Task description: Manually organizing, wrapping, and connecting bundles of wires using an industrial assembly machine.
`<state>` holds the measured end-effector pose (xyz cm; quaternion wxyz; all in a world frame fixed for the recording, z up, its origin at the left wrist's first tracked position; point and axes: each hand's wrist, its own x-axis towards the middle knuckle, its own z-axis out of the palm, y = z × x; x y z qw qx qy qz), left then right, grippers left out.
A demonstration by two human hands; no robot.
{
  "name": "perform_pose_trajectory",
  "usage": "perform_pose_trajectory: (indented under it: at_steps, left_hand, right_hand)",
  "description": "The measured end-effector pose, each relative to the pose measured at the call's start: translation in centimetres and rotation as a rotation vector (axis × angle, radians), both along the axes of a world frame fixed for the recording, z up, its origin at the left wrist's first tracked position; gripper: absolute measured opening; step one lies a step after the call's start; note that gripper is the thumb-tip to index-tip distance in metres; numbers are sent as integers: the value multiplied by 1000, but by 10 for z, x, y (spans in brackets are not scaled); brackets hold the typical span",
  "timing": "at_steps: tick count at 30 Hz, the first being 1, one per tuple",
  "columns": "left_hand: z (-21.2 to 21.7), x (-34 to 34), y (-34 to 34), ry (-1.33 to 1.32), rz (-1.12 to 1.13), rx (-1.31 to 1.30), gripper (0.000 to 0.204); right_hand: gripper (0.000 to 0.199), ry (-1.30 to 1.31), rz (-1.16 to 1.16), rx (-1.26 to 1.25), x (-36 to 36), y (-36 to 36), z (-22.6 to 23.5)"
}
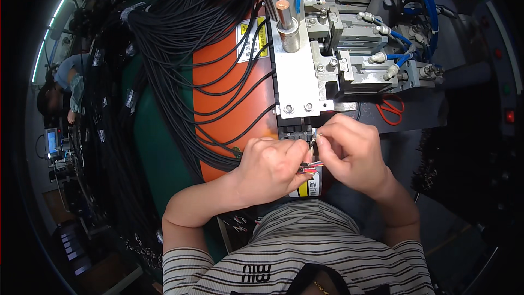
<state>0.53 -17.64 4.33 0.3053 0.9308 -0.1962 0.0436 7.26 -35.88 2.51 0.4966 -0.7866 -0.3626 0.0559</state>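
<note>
My left hand (273, 168) is closed around black cables. Their stripped ends, thin coloured wires (311, 167) in red, white and dark tones, stick out past its fingers. Close beside it, my right hand (352, 150) pinches with thumb and forefinger at a fine wire end near the machine's front edge; the exact wire is hard to make out. Both hands meet just below the metal plate (295, 82) of a pneumatic machine. Several black cables (232, 112) run from a thick bundle at the left toward the machine and my left hand.
Pneumatic cylinders (360, 38) with blue air hoses (435, 11) fill the upper right. Red-handled scissors (390, 110) lie right of the machine. An orange panel (229, 87) and green surface (155, 131) lie under the cables. Another person (71, 79) is at the far left.
</note>
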Motion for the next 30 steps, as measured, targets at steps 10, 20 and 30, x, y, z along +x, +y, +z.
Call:
perform_pose_trajectory:
  at_steps: [10,20,30]
  left_hand:
    - [-10,-2,7,-145,-4,127,51]
    - [-7,-1,7,-130,-27,149,51]
    - [5,2,-1,-140,-120,341,46]
  right_hand:
    - [8,-297,-72,-269,-1,3,-3]
    - [6,-250,-127,-186,-7,2,-12]
    - [6,-346,-74,-312,-1,3,-6]
